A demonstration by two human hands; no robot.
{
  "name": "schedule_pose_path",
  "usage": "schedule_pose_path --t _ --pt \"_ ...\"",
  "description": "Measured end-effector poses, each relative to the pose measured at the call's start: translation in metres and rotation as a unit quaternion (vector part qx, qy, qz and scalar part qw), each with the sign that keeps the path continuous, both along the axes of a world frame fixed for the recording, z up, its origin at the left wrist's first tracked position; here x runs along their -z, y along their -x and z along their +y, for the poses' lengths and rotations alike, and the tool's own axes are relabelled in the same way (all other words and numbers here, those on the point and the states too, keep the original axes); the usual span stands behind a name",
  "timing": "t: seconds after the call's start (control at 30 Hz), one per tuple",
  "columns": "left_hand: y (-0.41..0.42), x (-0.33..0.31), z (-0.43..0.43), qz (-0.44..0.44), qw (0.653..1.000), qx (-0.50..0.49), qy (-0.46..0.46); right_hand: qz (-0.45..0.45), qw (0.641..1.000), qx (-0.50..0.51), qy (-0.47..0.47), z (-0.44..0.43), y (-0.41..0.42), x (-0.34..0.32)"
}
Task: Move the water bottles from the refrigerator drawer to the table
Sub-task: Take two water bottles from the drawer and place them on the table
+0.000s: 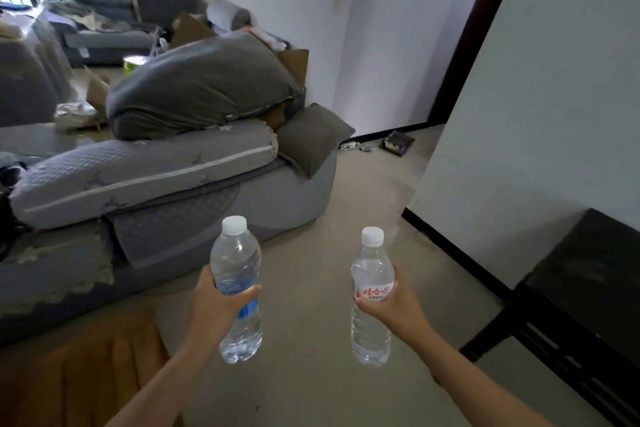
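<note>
Currently: your left grip clamps the blue-label bottle, your right grip the red-label bottle, both upright above the floor. Hazard: refrigerator condensation could let either slip.

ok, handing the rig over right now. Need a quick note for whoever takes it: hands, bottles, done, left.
Left hand: grips the blue-label bottle around its middle, upright, cap on.
Right hand: grips the red-label bottle the same way.
Where: both bottles are held in the air over the floor, with the sofa to the left and a dark table at lower right.
Done: two bottles are out of the drawer and in hand.
Left: set both on the table. The refrigerator is out of view, so I cannot tell if more bottles remain.
</note>
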State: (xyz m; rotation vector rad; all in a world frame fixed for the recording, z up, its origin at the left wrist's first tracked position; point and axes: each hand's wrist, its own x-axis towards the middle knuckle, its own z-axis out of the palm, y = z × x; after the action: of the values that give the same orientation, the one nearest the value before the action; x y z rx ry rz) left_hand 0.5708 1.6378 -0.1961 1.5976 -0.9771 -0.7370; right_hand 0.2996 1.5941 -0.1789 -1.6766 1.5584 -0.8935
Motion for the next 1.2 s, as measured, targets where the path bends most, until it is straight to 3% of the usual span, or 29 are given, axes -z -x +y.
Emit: schedule_pose_path --t 0.43,1.0,1.2 --pt "-0.031 0.007 -0.140 0.000 0.999 0.048 -0.003 0.030 0.998 0.047 -0.004 -0.095 -0.019 -0.013" --pt "0.067 -0.030 -0.395 -0.031 0.989 0.135 0.045 -0.031 0.993 0.106 0.051 -0.321 0.059 -0.036" --pt "0.108 -0.023 -0.461 -0.036 0.985 0.165 0.038 -0.031 0.987 0.150 0.040 -0.361 0.106 -0.033"
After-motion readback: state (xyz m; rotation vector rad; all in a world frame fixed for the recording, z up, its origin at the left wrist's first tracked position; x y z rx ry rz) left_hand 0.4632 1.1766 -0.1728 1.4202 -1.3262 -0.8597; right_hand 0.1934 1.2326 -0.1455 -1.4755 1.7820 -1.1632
